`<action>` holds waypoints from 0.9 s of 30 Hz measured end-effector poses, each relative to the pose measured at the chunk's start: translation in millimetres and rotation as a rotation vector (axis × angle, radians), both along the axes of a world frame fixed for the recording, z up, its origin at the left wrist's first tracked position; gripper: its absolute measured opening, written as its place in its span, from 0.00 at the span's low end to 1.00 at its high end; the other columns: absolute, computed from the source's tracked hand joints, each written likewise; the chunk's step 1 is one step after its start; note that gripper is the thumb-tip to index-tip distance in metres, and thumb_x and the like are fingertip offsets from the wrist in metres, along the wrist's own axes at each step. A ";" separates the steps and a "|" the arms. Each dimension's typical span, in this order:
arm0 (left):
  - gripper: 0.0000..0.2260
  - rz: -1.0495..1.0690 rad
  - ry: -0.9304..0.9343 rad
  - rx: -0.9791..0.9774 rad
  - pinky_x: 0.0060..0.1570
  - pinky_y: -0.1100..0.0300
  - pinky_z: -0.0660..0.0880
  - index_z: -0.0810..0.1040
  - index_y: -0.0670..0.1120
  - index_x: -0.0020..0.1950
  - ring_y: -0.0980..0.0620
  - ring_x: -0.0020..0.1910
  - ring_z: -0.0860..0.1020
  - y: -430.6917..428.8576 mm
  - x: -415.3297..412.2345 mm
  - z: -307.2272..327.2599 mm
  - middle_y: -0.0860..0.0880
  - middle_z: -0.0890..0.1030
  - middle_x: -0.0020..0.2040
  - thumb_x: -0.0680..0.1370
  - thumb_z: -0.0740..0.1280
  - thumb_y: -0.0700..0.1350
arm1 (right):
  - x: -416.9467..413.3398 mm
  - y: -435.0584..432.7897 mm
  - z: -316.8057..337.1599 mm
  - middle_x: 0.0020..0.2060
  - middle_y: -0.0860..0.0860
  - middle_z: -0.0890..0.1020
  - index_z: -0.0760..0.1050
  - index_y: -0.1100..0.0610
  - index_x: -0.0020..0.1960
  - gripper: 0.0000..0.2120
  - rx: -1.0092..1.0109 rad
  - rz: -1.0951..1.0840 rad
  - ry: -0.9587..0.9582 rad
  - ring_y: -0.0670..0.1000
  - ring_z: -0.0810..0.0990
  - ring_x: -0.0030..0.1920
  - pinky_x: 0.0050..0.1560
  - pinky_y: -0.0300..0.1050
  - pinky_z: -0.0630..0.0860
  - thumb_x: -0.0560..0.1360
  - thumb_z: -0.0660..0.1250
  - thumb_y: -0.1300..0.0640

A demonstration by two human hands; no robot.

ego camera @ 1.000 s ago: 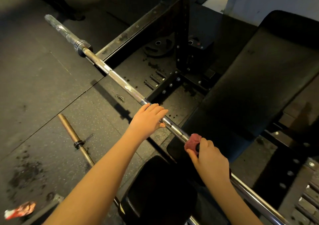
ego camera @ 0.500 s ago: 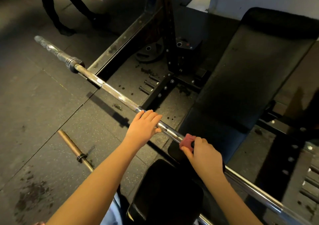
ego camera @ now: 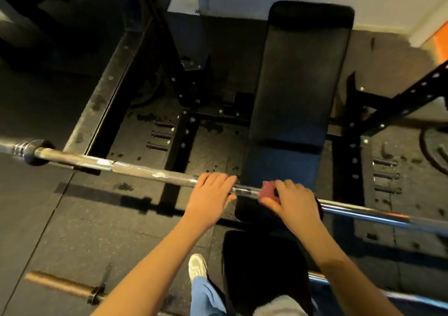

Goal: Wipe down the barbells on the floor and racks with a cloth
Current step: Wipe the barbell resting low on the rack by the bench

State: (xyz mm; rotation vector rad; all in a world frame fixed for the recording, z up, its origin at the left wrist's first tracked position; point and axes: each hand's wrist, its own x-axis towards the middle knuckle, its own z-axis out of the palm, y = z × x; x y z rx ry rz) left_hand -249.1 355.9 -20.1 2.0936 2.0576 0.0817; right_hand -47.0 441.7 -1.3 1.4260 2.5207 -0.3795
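Note:
A long steel barbell [ego camera: 135, 167] runs across the view at rack height, from its sleeve and collar at the left edge to the right edge. My left hand [ego camera: 210, 195] rests over the bar near its middle, fingers draped across it. Just to its right, my right hand [ego camera: 292, 200] grips a small dark red cloth [ego camera: 268, 190] against the bar. A second, rusty brown barbell [ego camera: 63, 284] lies on the floor at the lower left; only one end of it shows.
A black padded bench [ego camera: 298, 92] stands under the bar, inside a black rack frame [ego camera: 184, 131] with plate pegs on both sides. A weight plate [ego camera: 434, 148] lies at the right. My white shoe [ego camera: 197, 266] stands on the rubber floor.
My head has turned to the right, so the bar now crosses the view nearly level. Both hands stay on the bar, and the right hand with the cloth stays close to the left one.

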 end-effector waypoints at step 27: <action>0.09 -0.115 -0.067 -0.018 0.54 0.55 0.66 0.69 0.48 0.59 0.49 0.53 0.73 4.4 -23.1 -1.2 0.50 0.74 0.53 0.82 0.58 0.50 | -77.2 -53.2 -10.8 0.48 0.39 0.80 0.78 0.41 0.50 0.12 0.125 -0.416 0.364 0.41 0.75 0.55 0.72 0.54 0.56 0.82 0.55 0.49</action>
